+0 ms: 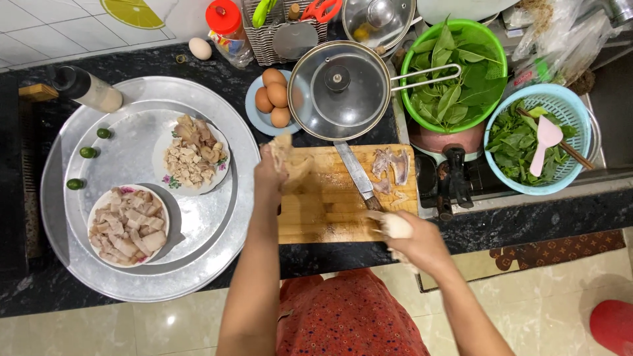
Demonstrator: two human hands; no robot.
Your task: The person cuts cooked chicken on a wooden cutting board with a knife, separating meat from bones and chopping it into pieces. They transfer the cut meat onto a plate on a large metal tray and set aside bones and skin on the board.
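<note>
Closest to the camera, the right hand [422,247] sits at the lower right of the wooden cutting board [330,211], fingers closed around the pale handle of a knife [361,181]. The blade runs up and to the left from that grip, so the knife's long axis is a diagonal across the board, tip pointing toward the glass-lidded pan [341,89].

A bit further up, the left hand [271,173] is at the board's upper left edge, clamped on a floppy piece of pale meat [290,158] that it's lifting just off the wood. That piece is up and left of the knife tip, well apart from the blade, so the left hand is obviously the nearer one.

Right of the blade, some thin meat scraps [390,168] lie flat on the board.

Further left on the counter [217,72], a big steel tray [132,277] carries two plates of chopped meat [128,227] and small limes [88,152].
</note>
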